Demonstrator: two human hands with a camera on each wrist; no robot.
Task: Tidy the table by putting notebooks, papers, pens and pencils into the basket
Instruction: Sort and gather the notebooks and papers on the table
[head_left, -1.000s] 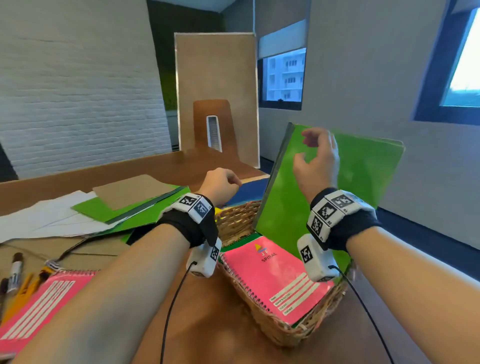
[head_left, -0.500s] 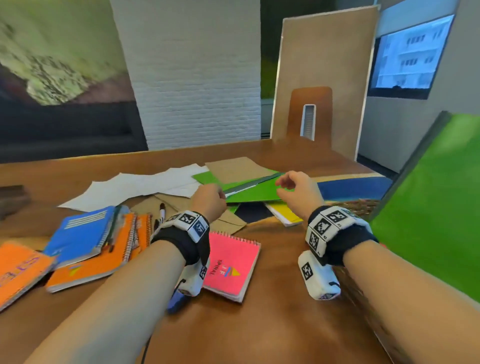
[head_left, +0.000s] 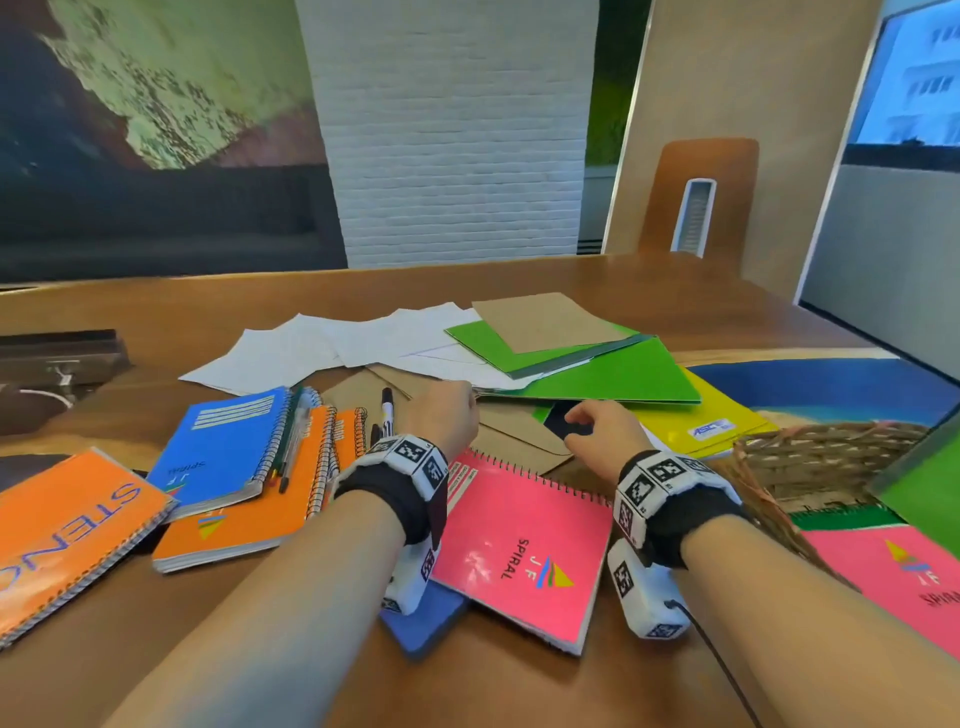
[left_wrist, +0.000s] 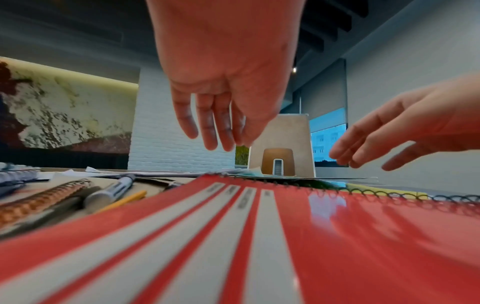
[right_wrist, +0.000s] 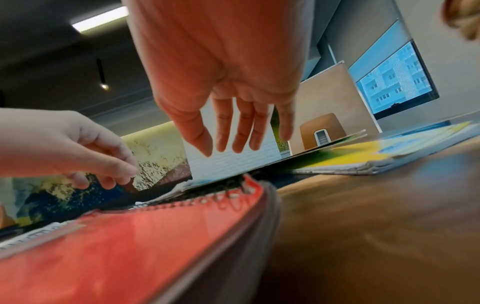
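A pink spiral notebook (head_left: 524, 545) lies on the table in front of me, its wire binding at the far edge. My left hand (head_left: 441, 415) hovers just past that edge, over a brown envelope (head_left: 514, 436). Its fingers (left_wrist: 215, 127) hang relaxed and hold nothing. My right hand (head_left: 602, 431) hovers beside it to the right, its fingers (right_wrist: 239, 133) loosely spread and empty. The wicker basket (head_left: 810, 457) stands at the right with another pink notebook (head_left: 893, 566) and a green folder (head_left: 930, 499) in it.
Blue (head_left: 228, 447) and orange notebooks (head_left: 244, 525) with pens (head_left: 291, 441) lie at the left, and a black marker (head_left: 387, 410) beside them. White papers (head_left: 311, 348), green folders (head_left: 597, 374) and a yellow notebook (head_left: 691, 421) lie further back. A chair (head_left: 696, 197) stands beyond the table.
My view swung left from the basket to the clutter. Both hands left the basket and the green folder standing in it and came down over the pink notebook and envelope.
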